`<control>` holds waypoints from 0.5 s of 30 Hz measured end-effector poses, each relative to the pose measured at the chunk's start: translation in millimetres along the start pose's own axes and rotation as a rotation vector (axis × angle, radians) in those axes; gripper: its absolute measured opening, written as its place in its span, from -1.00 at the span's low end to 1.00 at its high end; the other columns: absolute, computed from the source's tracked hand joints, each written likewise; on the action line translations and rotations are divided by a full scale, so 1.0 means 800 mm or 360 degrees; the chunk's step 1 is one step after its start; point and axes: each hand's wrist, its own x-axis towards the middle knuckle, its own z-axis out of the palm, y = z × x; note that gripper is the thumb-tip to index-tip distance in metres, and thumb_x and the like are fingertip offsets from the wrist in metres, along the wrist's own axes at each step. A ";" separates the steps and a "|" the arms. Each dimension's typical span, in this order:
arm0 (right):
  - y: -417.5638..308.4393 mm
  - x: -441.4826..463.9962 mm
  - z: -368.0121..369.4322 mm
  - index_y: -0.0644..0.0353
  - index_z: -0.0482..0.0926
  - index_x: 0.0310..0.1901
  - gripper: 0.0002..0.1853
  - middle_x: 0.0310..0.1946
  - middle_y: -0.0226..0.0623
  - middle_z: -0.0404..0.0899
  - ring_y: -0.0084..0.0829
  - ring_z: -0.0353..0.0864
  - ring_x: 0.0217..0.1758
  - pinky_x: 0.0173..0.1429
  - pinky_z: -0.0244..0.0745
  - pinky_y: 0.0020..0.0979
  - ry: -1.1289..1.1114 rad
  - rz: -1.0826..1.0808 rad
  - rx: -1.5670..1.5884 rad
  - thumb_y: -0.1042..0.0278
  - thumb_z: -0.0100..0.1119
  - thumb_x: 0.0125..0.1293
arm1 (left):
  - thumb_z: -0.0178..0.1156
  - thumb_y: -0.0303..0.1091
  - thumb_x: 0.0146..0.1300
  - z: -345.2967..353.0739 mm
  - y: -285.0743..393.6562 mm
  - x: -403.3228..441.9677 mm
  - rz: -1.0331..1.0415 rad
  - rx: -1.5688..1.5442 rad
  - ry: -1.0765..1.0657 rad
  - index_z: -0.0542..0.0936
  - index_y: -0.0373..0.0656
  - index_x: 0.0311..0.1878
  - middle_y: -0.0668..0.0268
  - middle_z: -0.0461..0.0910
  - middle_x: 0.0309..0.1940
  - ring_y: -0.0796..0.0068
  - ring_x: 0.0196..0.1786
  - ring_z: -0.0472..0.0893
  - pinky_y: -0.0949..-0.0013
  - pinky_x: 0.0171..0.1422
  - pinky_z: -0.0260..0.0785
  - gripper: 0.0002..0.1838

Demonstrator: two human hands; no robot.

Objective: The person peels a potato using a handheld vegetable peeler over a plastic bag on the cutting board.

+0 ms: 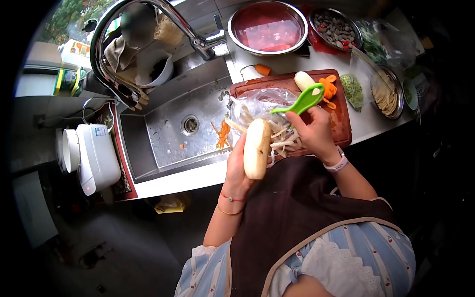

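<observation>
My left hand [238,167] is wrapped around a pale, mostly peeled root that looks like a lotus root [257,149], held nearly upright with a dark spot on its side. In my right hand [316,132] is a green peeler [306,100], gripped between thumb and fingers above and to the right of the root, apart from it. Below both hands, pale peel strips [286,142] lie in and around a clear plastic bag [262,100] on the brown cutting board [342,123]. Another pale root [304,80] rests at the board's far edge beside orange carrot pieces [327,89].
Left of the board is a steel sink [166,141] with orange peels [222,134] near its right side and a tall curved faucet [203,45]. Behind stand a red-toned basin [268,49] and a bowl of dark pieces [334,29]. A white appliance [99,158] stands at left.
</observation>
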 end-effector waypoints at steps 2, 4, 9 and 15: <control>-0.031 -0.012 -0.007 0.31 0.57 -0.18 -0.80 -0.28 -0.23 0.64 -0.55 0.61 -0.29 -0.24 0.48 -0.50 -0.0401 0.0396 0.1149 0.40 0.24 0.21 | -0.26 -0.07 0.44 0.005 -0.001 0.007 0.0017 -0.0020 -0.0119 0.39 -0.27 0.16 0.09 0.56 -0.09 0.32 -0.15 0.60 0.19 -0.06 0.54 -0.51; -0.047 -0.030 -0.001 0.34 0.54 -0.11 -0.77 -0.23 -0.32 0.61 -0.61 0.57 -0.19 -0.15 0.49 -0.53 -0.0692 0.0398 0.1506 0.42 0.23 0.24 | -0.25 -0.11 0.45 0.025 -0.004 0.011 0.0130 -0.0084 0.0152 0.40 -0.27 0.15 0.10 0.55 -0.03 0.31 -0.06 0.59 0.23 0.09 0.47 -0.54; -0.054 -0.035 0.013 0.32 0.50 -0.08 -0.74 -0.26 -0.36 0.59 -0.62 0.55 -0.22 -0.12 0.46 -0.54 -0.0917 0.0385 0.1506 0.39 0.23 0.24 | -0.22 -0.13 0.45 0.034 -0.006 0.006 0.0058 -0.0185 0.0069 0.41 -0.28 0.13 0.13 0.55 -0.02 0.33 -0.06 0.60 0.31 0.07 0.47 -0.56; -0.039 -0.013 0.011 0.35 0.50 -0.13 -0.76 -0.27 -0.36 0.58 -0.64 0.54 -0.23 -0.12 0.44 -0.57 -0.0712 0.0532 0.1538 0.39 0.21 0.25 | -0.26 -0.05 0.45 0.038 -0.007 -0.017 0.0017 0.0094 0.0195 0.41 -0.16 0.12 0.21 0.57 -0.15 0.36 -0.22 0.60 0.27 -0.31 0.52 -0.56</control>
